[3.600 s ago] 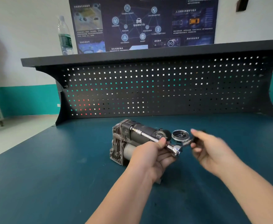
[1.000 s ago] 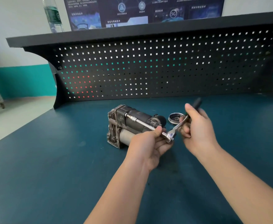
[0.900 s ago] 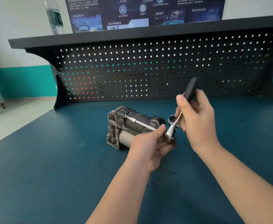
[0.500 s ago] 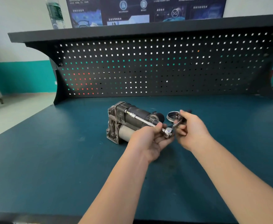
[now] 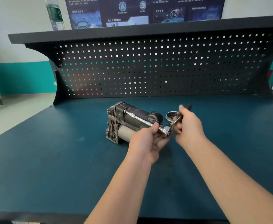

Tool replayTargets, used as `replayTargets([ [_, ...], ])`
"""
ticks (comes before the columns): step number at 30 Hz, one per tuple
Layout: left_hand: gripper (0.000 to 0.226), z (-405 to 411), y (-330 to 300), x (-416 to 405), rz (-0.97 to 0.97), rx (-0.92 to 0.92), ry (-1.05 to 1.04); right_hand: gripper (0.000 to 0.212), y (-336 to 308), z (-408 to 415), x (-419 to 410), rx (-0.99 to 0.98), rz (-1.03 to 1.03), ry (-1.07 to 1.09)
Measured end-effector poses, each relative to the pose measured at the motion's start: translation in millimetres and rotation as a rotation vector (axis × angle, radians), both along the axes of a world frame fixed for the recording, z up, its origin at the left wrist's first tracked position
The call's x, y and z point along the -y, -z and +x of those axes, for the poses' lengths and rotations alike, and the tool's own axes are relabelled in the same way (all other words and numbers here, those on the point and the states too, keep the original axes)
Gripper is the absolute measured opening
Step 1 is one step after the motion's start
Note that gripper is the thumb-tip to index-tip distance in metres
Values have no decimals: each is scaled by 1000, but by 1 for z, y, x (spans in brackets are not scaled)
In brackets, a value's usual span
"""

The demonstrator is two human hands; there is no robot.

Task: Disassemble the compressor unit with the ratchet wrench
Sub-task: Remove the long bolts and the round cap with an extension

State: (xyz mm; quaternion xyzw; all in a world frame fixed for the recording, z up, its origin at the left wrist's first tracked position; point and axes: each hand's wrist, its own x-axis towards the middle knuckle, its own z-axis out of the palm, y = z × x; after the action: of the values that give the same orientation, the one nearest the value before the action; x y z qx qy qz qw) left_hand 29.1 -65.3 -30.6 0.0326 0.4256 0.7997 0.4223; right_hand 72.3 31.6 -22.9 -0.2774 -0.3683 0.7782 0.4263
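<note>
Your view is evenly and fairly brightly lit, with soft daylight-like light showing through the square holes of the black perforated steel back panel (image 5: 148, 68), so the panel itself reads dark against white, green and red specks. The matte dark-teal bench top (image 5: 51, 159) gives almost no glare; only faint, soft shadows lie under your forearms. Your right hand (image 5: 188, 126) is smeared by motion blur, while your left hand (image 5: 146, 141) stays fairly crisp. The chrome ratchet wrench (image 5: 148, 123) catches small bright highlights. Wide-angle distortion bows the flat black shelf edge (image 5: 132, 32) and stretches your forearms toward the lower corners. The clear plastic water bottle (image 5: 54, 13) looks soft.
</note>
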Motion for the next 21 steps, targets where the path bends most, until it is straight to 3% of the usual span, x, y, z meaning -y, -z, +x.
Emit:
replayTargets([
  [1,16,0,0,0,-6,1,0,24,3,-3,-3,1,-151,-34],
  [3,15,1,0,0,-28,-9,5,23,5,-4,-3,11,-91,-13],
  [5,15,0,0,0,-38,-29,9,19,0,-2,2,-20,314,117],
  [8,17,-2,-1,1,-13,-64,21,11,-9,8,15,-38,1086,268],
  [10,19,-3,-2,2,-9,-73,40,11,-4,11,18,-18,1413,329],
  [12,20,-3,-1,2,-7,-63,39,11,-2,10,15,-2,1319,327],
  [14,21,-3,1,1,5,-40,22,15,1,5,7,12,830,242],
  [16,22,-1,2,1,20,-18,12,20,6,0,1,28,205,98],
  [17,21,-1,2,1,20,-15,12,21,11,-4,-2,39,6,57],
  [19,20,-1,3,0,11,-18,15,20,13,-6,-1,64,-34,61],
  [21,19,-2,3,1,1,-34,17,20,6,-5,1,48,304,164],
])
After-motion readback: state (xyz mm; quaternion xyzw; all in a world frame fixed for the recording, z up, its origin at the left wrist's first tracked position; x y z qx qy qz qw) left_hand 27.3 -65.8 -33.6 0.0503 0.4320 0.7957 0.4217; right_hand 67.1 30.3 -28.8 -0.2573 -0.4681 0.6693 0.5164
